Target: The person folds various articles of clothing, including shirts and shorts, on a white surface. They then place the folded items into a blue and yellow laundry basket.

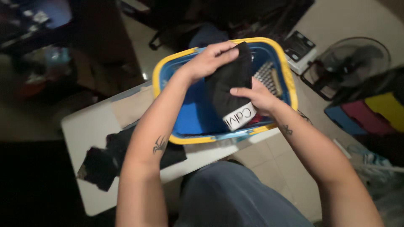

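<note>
Hands are both on a black garment [229,86] with a white waistband, held up right over a blue laundry basket [189,113] with a yellow rim. Left hand [210,61] is curled over the top edge of the fabric, fingers pressed together and gripping it from above. Right hand [256,97] has it lower down on the side, thumb across the front and pinching the cloth just above the white band, which hangs at the bottom end. So the garment is stretched roughly upright between the two hands, not touching the basket floor as far as I can see. Inside the basket, off to the right behind the right hand, there's some checked fabric [267,77], partly hidden. Basket sits on a small white table [84,130], taking up the right part of it. On the table to the left, just beside the left forearm, lies a pile of dark clothes [105,162], flat-ish and kind of spread out. Off the table on the tiled floor there's a fan [349,59] at the far right and a white box [299,50] near it. Room's pretty dim so the rest is hard to make out.
</note>
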